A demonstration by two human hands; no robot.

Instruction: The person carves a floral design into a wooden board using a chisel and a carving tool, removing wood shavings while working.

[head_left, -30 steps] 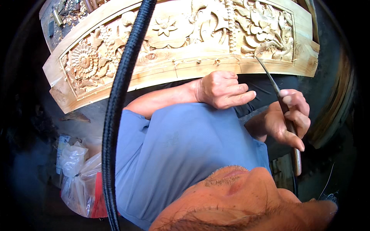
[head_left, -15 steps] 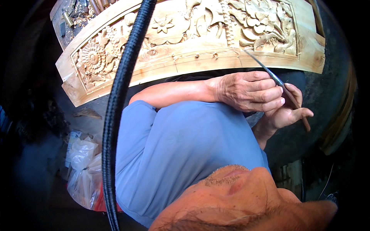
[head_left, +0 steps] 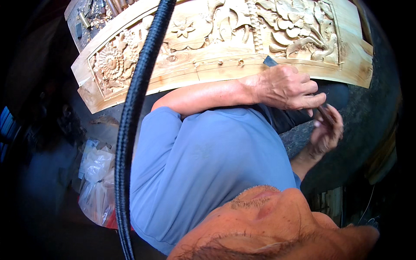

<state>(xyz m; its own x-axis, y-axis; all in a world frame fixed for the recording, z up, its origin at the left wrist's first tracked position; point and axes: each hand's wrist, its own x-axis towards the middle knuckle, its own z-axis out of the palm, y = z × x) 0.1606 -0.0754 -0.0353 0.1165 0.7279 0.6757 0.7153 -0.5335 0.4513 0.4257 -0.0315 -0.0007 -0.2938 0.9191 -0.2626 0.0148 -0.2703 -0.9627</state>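
The person's left forearm (head_left: 212,95) crosses in front of the blue shirt (head_left: 216,151), its elbow bent out to the side. The left hand (head_left: 286,86) lies over the middle of a chisel (head_left: 269,62), back of the hand turned up, fingers curled and pointing right. Its underside is hidden, so I cannot tell whether it clasps the tool or merely covers it. Past the hand's far edge the dark, flat blade end shows against the near border of a carved wooden panel (head_left: 208,69).

The right hand (head_left: 330,132) is lower and farther right — a bit blurred, wrist bent, fingers closed around the chisel's brown handle (head_left: 326,116).

The panel spreads across the upper part of the view, with flowers and leaves in relief; small curled shavings (head_left: 241,63) lie on its plain near band. Tools (head_left: 84,20) lie among wood chips beyond its left end — a clear plastic bag (head_left: 99,167) sits well below them.
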